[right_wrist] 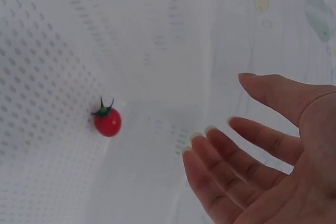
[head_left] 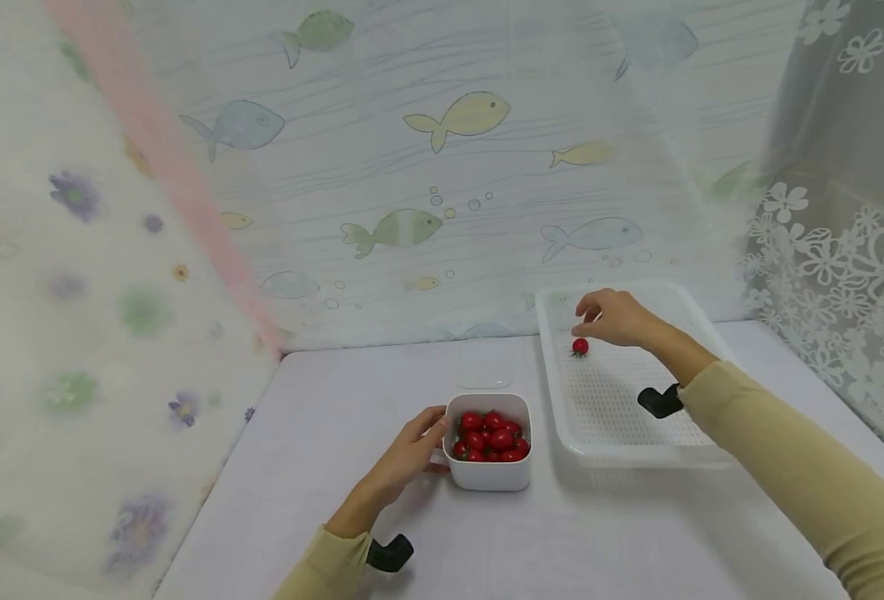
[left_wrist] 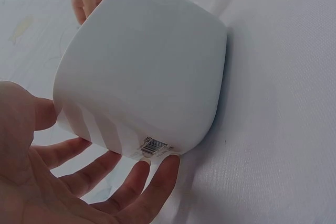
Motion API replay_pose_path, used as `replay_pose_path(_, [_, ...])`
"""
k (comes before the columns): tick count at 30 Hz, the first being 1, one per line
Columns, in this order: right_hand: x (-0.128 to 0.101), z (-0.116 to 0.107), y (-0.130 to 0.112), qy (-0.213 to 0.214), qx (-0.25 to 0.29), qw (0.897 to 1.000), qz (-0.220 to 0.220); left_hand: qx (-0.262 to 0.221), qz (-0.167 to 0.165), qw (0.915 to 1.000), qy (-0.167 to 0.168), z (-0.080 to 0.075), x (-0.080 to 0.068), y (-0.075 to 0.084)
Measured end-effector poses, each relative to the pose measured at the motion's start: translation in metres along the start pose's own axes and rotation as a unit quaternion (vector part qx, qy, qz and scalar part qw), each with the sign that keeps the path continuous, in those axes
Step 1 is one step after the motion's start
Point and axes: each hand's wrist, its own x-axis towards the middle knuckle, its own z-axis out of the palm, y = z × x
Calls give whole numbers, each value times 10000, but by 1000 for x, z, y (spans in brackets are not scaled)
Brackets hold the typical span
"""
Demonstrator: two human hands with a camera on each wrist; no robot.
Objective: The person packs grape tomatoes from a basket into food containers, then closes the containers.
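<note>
My left hand (head_left: 407,454) touches the left side of a white square container (head_left: 492,477). In the left wrist view its slightly bent fingers (left_wrist: 134,184) lie along the container's wall by a barcode label, the thumb near an edge. Inside the container is a pile of red cherry tomatoes (head_left: 490,437) with green stems. My right hand (head_left: 616,317) hovers over the far left part of a white perforated basket (head_left: 576,429), fingers loosely bent and holding nothing. A single cherry tomato (right_wrist: 107,123) with a green calyx lies in the basket, just below the right fingertips in the head view.
A clear, flat lid-like piece (head_left: 485,382) lies behind the container on the white tablecloth (head_left: 337,400). A fish-print curtain (head_left: 412,250) hangs along the back edge, with a flowered sheet (head_left: 74,333) on the left and lace (head_left: 854,250) on the right.
</note>
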Motion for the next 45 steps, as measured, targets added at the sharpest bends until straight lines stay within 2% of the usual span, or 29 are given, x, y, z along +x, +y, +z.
replay_pose_path(7, [10, 3, 16, -169, 103, 9991, 387, -19, -16, 10000, 4, -1, -1, 0])
replay_pose_path(12, [17, 11, 34, -411, 706, 9929, 867, -83, -62, 9999, -12, 1, -2, -1])
replay_pose_path(20, [30, 25, 50, -646, 1876, 9669, 1603, -119, -59, 9999, 52, 1, -4, -1])
replay_pose_path(27, [42, 35, 65, -670, 2164, 9463, 2309, -87, -24, 10000, 28, 0, -4, 0])
replay_pose_path(30, [45, 40, 71, -637, 2198, 9408, 2501, -96, -10, 10000, 23, 0, -2, 0])
replay_pose_path(36, [50, 52, 73, -654, 2095, 9415, 2559, -181, 20, 9998, -4, 0, -3, -1])
replay_pose_path(41, [53, 55, 70, -714, 1873, 9496, 2411, -206, 36, 9998, -16, 1, -4, -1])
replay_pose_path(45, [54, 53, 68, -808, 1987, 9510, 2226, -210, 53, 9998, -6, 0, -2, 0])
